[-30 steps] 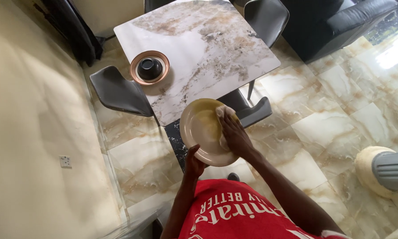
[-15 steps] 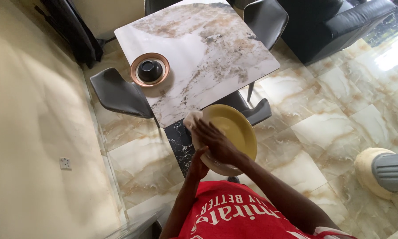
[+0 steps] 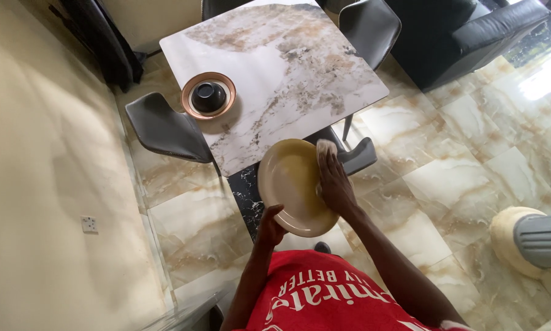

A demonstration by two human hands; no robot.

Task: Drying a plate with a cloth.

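I hold a round yellow plate (image 3: 290, 184) in front of my chest, above the floor near the table corner. My left hand (image 3: 269, 225) grips its lower rim from below. My right hand (image 3: 333, 181) lies flat on the plate's right side and presses a pale cloth (image 3: 325, 147) against its upper right rim; most of the cloth is hidden under the palm.
A marble-topped table (image 3: 287, 67) stands ahead with a copper-rimmed plate (image 3: 192, 107) holding a black bowl (image 3: 208, 94). Dark chairs (image 3: 162, 129) surround it. A black sofa (image 3: 465, 37) is at the far right, a wall socket (image 3: 89, 224) on the left wall.
My right hand with the cloth has swept from the plate's upper left edge back to its upper right rim. The plate has tilted to face left again.
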